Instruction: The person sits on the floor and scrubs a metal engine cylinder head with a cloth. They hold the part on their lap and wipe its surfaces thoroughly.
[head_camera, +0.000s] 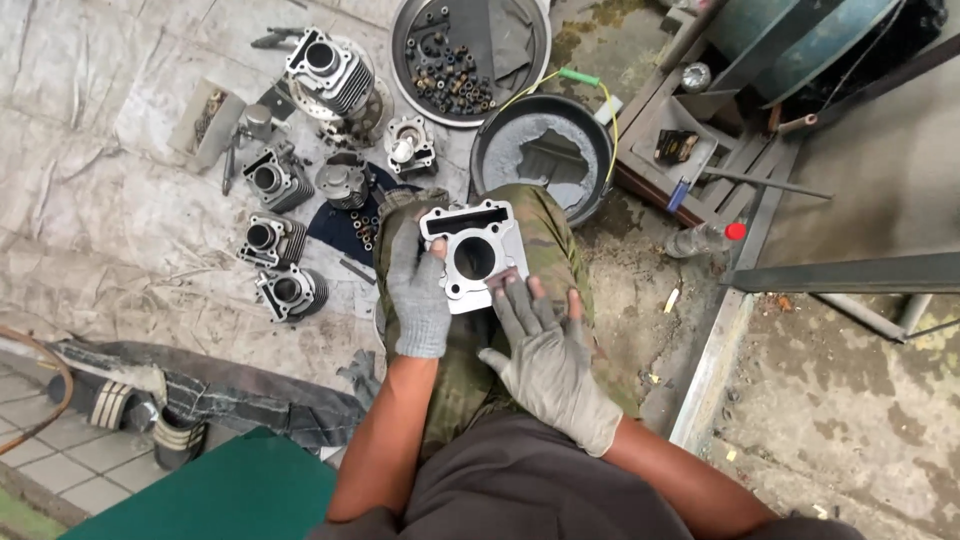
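Seen from above: grey engine cylinder block (472, 257) balanced on camouflage-trousered knee (548, 240), left hand (418, 292) gripping its left edge, right hand (545, 350) open, fingers flat against its lower corner. Likely to slip off toward black basin (541, 155) if grip loosens.

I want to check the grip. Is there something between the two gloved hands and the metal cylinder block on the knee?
Nothing visible does. The left hand holds the cylinder block at its left edge, and the right hand touches its lower edge with the fingertips. Only the grey gloves lie between skin and metal.
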